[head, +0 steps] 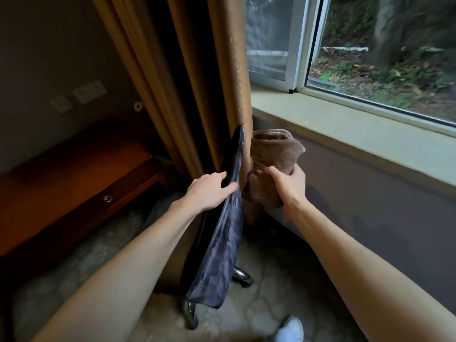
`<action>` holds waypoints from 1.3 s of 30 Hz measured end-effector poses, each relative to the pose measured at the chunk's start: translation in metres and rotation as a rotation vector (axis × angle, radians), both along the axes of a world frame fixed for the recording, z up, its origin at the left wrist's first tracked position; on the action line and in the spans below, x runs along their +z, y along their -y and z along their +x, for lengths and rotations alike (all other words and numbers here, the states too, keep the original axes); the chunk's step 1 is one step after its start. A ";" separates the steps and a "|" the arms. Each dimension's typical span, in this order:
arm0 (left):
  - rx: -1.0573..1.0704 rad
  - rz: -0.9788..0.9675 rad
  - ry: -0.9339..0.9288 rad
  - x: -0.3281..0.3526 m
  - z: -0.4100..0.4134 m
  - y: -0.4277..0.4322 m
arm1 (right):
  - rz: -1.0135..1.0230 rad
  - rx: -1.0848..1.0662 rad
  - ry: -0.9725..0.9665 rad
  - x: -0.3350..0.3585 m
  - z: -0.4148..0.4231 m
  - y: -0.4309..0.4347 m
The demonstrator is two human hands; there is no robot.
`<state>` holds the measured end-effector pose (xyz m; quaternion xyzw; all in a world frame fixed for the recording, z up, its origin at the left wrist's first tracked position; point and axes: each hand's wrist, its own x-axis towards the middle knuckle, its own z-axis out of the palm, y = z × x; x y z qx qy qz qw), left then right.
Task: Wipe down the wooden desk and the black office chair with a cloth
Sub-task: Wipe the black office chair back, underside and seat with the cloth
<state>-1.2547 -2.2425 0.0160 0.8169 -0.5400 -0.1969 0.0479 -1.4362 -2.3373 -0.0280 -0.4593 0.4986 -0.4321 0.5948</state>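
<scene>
The black office chair (225,233) stands in the middle, seen edge-on from behind, its dark backrest running from the curtain down to the chrome wheeled base (240,275). My left hand (209,191) grips the left edge of the backrest near its top. My right hand (287,186) is closed on a bunched brown cloth (274,154), held just right of the backrest. The wooden desk (74,178) lies to the left, reddish brown, with a drawer knob on its front.
A brown curtain (197,82) hangs right behind the chair. A window sill (345,124) and window (382,45) run along the right over a dark wall. Wall sockets (84,95) sit above the desk. Patterned floor (271,304) lies below, with my white shoe (291,329) at the bottom.
</scene>
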 end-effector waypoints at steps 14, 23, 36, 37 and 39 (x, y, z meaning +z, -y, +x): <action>-0.052 -0.056 -0.003 0.000 0.007 -0.078 | -0.130 -0.049 -0.157 0.007 -0.003 -0.074; -0.117 -0.108 -0.049 -0.004 0.008 -0.152 | -0.263 -0.026 -0.269 -0.027 0.008 -0.122; -0.100 -0.183 0.102 -0.021 0.044 -0.276 | -0.532 -0.094 -0.248 -0.062 0.022 -0.251; -0.103 -0.207 0.141 -0.026 0.046 -0.290 | -0.536 -0.100 -0.236 -0.062 0.023 -0.262; -0.086 -0.269 0.204 -0.033 0.048 -0.316 | -0.525 -0.125 -0.202 -0.061 0.023 -0.279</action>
